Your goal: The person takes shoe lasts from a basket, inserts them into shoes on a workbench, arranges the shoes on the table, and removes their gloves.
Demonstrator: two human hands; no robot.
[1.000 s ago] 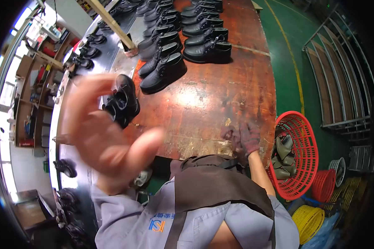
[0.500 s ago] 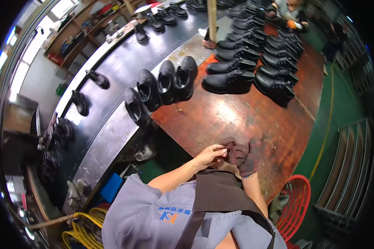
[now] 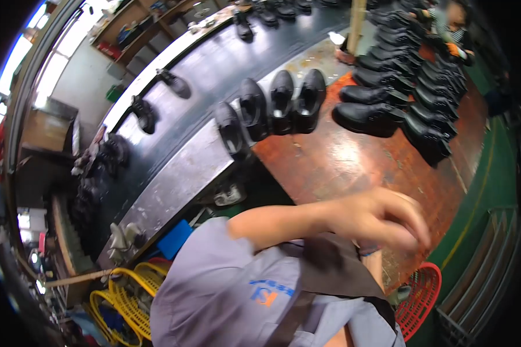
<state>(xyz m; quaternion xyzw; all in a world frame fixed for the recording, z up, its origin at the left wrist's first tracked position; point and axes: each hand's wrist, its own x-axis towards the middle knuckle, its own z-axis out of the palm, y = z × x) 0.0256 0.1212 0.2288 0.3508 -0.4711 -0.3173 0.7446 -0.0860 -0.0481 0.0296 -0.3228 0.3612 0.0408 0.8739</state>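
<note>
My left hand, bare and blurred, hangs over the reddish-brown table near its front edge. Its fingers are loosely bent, apart from the thumb, and nothing shows between them. Behind it my right hand is hidden; only the right forearm and a bit of glove cuff show. A dark blurred patch lies over the brown apron; I cannot make out what it is. Farther back on the table stand rows of black shoes. To the left, several black shoes line the metal ledge.
A dark conveyor with scattered black shoes curves along the left. Yellow baskets and a blue bin are low left. A red basket stands low right, near a metal rack. Another person is at the far end.
The view has turned left, shifting the table and shoes rightward. My left hand has moved across the right one, covering it and the dark gloves seen before.
</note>
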